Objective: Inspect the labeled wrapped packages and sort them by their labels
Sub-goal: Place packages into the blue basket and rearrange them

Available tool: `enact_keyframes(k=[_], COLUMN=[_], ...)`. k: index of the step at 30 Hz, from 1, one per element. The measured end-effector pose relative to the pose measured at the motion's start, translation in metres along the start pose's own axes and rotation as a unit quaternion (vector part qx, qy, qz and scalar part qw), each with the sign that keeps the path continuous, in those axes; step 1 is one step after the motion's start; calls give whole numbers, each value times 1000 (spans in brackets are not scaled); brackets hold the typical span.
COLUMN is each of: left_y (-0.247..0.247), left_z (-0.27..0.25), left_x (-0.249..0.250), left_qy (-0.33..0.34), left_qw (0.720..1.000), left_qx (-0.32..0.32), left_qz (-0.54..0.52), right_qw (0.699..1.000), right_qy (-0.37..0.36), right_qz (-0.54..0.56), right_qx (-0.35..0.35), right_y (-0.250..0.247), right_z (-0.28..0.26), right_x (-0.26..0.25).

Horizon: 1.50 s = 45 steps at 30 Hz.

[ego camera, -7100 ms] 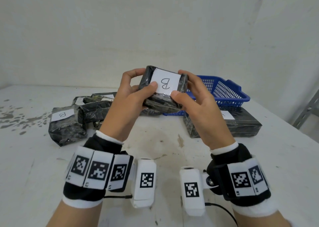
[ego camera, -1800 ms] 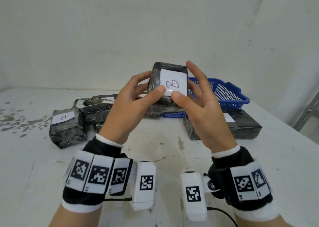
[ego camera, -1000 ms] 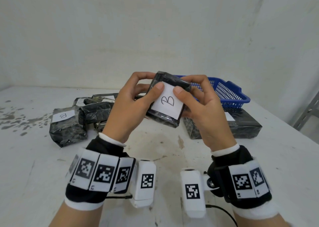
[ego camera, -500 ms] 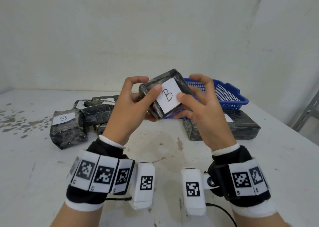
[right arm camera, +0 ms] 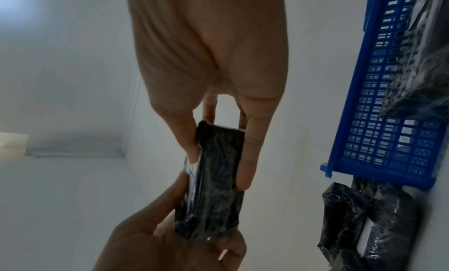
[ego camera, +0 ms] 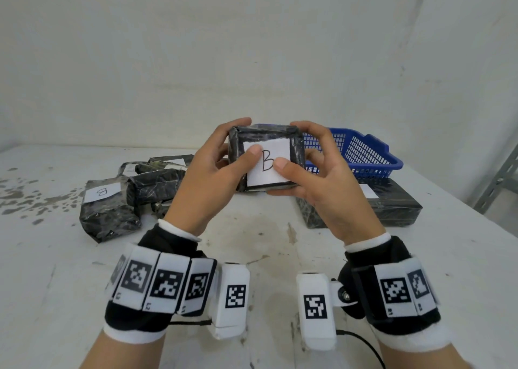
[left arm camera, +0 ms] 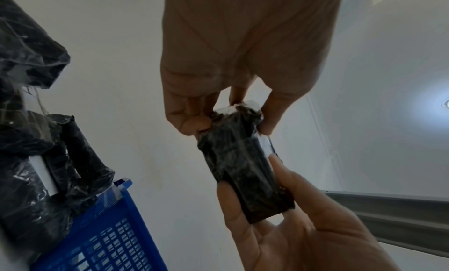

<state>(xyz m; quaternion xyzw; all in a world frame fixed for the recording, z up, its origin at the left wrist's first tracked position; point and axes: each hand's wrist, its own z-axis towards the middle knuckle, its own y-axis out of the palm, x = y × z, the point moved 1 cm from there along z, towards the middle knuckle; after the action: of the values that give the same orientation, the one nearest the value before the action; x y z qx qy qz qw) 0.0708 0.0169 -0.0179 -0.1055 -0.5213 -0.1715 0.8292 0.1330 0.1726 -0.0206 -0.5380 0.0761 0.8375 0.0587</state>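
With its white label [ego camera: 267,162] turned square to the head camera, held package [ego camera: 265,157] raised clear of the worktop [ego camera: 252,256] between both hands, evidently so the handwritten "B" can be read. Left hand [ego camera: 208,179] curled round the left edge, thumb pressed on the label's left margin, fingers hooked over the top and back. Right hand [ego camera: 322,183] curled round the right edge likewise, thumb on the label's lower right, fingers behind and beneath. Thumbs kept off the letter itself: judged deliberate, to leave the mark legible. Wrist views confirm a pinch across the package's thin dimension from both ends.

Out beyond the left hand, a loose cluster of black-wrapped packages [ego camera: 157,183] lying on the worktop, the nearest one [ego camera: 108,208] showing a "B" label face up; taken to be the B group. Beyond and beside the right hand, a long flat package [ego camera: 392,208] with a partly hidden label, letter unreadable. Behind it, a blue basket [ego camera: 364,155], contents not discernible.

Inspection step judged complete or nearly so; placement not yet made. Likely destination the cluster past the left hand.
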Motion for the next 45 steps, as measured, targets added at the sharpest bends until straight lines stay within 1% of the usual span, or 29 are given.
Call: enact_keyframes(k=[6,10,12,15,19,22,24,27,29,31,33,36,40,43,45], left_y=[2,4,8,15,23,25,26,34,41,47,49,52,50,50,50], left_z=[2,5,8,17,42,70,89,118,136,150,160,171,178,176,175], left_x=[0,2,3,4,5,-2,-12,-32,-48,-65,-80,-103,-123,-122,-122], left_qy=[11,10,-7,-58,-113,-137,-149,-167,-185,-199,-202,-192,-194,-210,-220], left_qw=[1000,999,998,993,983,972,963,946,931,921,917,904,891,878,869], left_qx=[14,35,30,6,-10,-8,-2,-4,-9,-2,9,-13,-43,-67,-77], left_qz=[8,31,63,101,146,193,226,278,316,335,344,382,409,425,437], right_qw=[998,993,992,988,981,968,955,942,935,925,923,919,880,839,820], right_qy=[-15,-14,-1,21,59,77,98,132,149,171,204,258,318,331,336], right_qz=[-58,-107,-116,-139,-146,-188,-229,-275,-293,-314,-308,-287,-352,-430,-460], right_qx=[34,36,42,64,114,150,159,143,135,124,109,74,9,-39,-50], right_y=[-3,-10,-16,-34,-72,-107,-124,-138,-141,-141,-138,-131,-127,-126,-126], right_z=[2,5,8,15,35,58,74,103,124,142,156,171,181,183,185], right_x=[1,0,-2,-6,-18,-30,-34,-29,-17,-1,14,32,46,49,48])
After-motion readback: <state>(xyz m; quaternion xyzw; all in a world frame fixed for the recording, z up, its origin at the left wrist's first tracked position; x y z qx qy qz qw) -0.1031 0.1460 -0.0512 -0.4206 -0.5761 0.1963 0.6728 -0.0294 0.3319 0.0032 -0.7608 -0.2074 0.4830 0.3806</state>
